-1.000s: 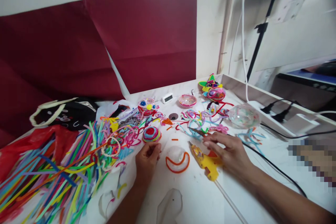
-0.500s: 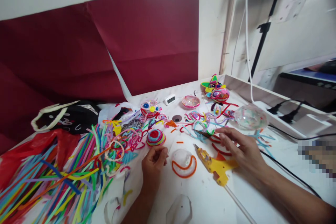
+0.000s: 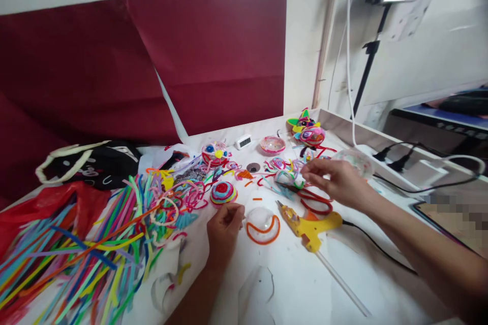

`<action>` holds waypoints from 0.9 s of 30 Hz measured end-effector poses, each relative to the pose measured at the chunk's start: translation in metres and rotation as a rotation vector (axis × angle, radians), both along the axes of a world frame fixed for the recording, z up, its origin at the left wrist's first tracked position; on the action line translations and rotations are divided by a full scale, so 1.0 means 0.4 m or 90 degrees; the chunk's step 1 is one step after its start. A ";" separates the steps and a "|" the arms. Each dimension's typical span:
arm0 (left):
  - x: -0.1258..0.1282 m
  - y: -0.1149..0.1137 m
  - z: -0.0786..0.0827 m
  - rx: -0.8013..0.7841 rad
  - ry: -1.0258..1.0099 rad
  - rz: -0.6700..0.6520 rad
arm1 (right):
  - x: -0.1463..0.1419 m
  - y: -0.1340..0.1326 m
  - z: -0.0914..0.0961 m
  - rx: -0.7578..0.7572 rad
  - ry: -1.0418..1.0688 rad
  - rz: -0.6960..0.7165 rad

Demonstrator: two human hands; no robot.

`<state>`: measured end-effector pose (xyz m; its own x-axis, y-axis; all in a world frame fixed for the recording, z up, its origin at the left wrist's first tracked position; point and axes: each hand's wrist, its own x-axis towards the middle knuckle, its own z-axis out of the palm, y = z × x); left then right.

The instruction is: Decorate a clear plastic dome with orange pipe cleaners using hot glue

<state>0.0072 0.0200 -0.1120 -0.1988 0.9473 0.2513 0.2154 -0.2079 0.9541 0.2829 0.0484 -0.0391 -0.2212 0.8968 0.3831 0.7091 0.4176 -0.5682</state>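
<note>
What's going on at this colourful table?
A person has both hands out among fuzzy strips. The left hand is curled beside a clear dome with an orange crescent at its near side. The right hand is near the red-handled scissors. Whether either holds something small is unclear. A yellow glue gun lies right of the dome.

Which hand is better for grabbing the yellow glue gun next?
Probably the right hand: it is nearer the yellow glue gun, whose handle points toward that side. The left hand is on the other side of the clear dome.
</note>
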 end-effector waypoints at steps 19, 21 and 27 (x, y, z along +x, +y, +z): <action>-0.022 0.008 -0.019 0.016 0.073 -0.006 | -0.164 0.364 -0.125 -0.269 -0.210 0.064; -0.021 0.009 -0.019 0.016 0.075 -0.005 | -0.147 0.373 -0.109 -0.278 -0.129 0.066; -0.019 0.010 -0.023 0.007 0.088 -0.013 | -0.077 0.371 -0.045 -0.281 0.201 0.060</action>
